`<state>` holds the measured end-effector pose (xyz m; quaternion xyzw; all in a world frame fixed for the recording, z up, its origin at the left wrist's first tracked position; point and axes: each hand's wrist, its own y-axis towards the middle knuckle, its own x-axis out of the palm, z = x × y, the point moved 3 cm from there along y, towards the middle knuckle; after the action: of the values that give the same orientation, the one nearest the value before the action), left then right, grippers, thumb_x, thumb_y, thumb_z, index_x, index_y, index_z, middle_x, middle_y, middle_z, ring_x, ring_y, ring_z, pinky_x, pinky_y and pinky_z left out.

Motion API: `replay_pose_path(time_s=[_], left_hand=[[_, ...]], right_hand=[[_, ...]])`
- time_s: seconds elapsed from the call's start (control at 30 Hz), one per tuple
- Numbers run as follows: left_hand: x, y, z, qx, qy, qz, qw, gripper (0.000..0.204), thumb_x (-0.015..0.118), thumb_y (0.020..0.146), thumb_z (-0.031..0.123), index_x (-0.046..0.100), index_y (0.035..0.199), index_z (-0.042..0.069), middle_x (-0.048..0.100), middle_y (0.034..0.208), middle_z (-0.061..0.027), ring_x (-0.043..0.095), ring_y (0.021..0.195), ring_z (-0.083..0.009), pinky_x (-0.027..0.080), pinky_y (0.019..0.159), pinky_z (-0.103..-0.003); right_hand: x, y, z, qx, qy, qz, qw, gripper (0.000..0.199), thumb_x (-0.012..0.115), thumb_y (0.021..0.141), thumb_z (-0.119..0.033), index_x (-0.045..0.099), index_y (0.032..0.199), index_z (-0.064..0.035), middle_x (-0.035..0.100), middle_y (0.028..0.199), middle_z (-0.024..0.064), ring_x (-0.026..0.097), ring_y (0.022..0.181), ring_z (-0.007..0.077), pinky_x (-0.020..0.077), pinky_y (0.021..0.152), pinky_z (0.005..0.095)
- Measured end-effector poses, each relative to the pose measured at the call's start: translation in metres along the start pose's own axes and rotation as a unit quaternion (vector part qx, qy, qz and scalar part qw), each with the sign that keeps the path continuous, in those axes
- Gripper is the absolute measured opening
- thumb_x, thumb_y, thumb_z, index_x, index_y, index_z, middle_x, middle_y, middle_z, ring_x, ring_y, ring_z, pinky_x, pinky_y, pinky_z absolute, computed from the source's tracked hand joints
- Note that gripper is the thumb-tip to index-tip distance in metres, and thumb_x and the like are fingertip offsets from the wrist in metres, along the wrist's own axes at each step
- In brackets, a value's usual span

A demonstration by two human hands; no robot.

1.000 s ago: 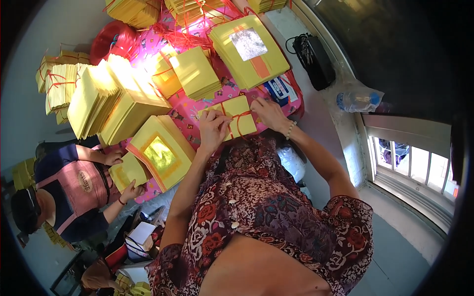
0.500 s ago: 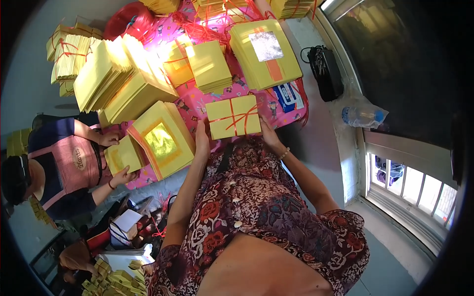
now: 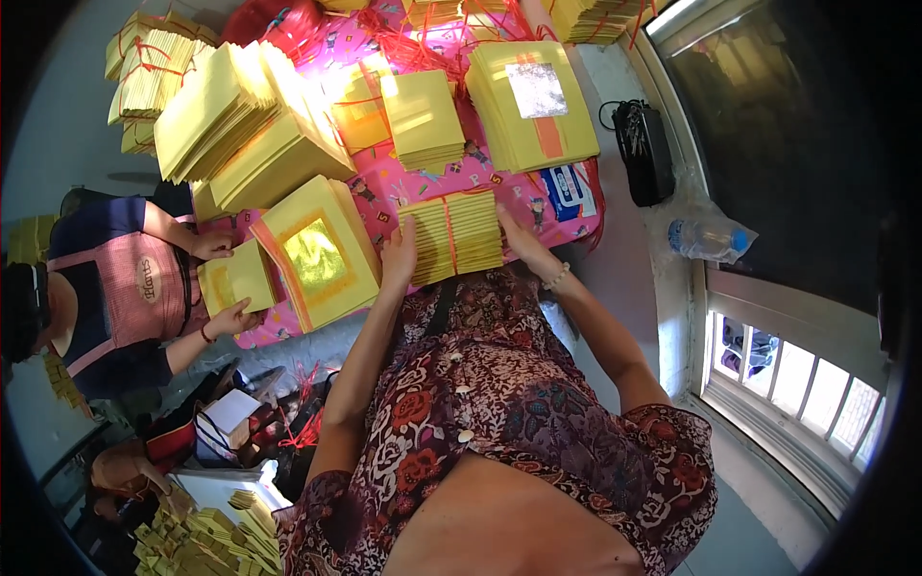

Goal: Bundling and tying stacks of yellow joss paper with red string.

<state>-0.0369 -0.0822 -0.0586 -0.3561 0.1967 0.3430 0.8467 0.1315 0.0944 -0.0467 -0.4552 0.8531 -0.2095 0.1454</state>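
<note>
Between my two hands is a bundle of yellow paper [image 3: 473,236] tied with red string, standing with its layered edges toward me. My left hand [image 3: 400,255] presses against its left side, and my right hand [image 3: 523,242] is at its right side. The bundle is at the near edge of a table with a pink patterned cover [image 3: 384,185]. Just beyond it stand a small stack of yellow paper [image 3: 424,115] and a larger stack with a silver square [image 3: 495,125]. A blue-and-white packet [image 3: 569,194] lies close to my right hand.
On the left, a co-worker [image 3: 120,288] holds a small yellow paper stack [image 3: 230,278] beside a large stack with a gold square [image 3: 351,254]. Tall yellow stacks [image 3: 279,158] and red string [image 3: 413,48] lie farther back. A black case [image 3: 645,158] and wrapped bottle [image 3: 709,240] sit on the right.
The bundle has tipped from its flat face with the crossed string to its layered edge. Both my hands stay at its sides. The view has shifted slightly.
</note>
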Motion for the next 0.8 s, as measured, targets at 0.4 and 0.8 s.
replay_pose_path(time_s=[0.4,0.8], left_hand=[[0.013,0.017,-0.009,0.03,-0.272,0.044,0.961,0.059,0.043,0.096,0.045,0.041,0.134,0.0,0.054,0.125,-0.0202,0.051,0.117,-0.0288,0.038,0.098,-0.036],[-0.004,-0.002,0.016,-0.158,-0.545,-0.071,0.82,0.058,0.04,0.097,0.046,0.037,0.138,0.005,0.051,0.129,-0.0134,0.049,0.117,-0.0213,0.037,0.099,-0.031]], right_hand=[[0.028,0.036,0.0,0.001,-0.062,0.058,0.996,0.06,0.049,0.094,-0.038,0.033,0.136,0.0009,0.056,0.118,0.0245,0.053,0.112,0.0344,0.0415,0.093,0.039],[0.013,0.036,0.03,-0.073,-0.036,0.061,0.995,0.063,0.044,0.097,-0.039,0.026,0.141,0.0033,0.044,0.135,0.0242,0.043,0.126,0.0313,0.0348,0.102,0.0367]])
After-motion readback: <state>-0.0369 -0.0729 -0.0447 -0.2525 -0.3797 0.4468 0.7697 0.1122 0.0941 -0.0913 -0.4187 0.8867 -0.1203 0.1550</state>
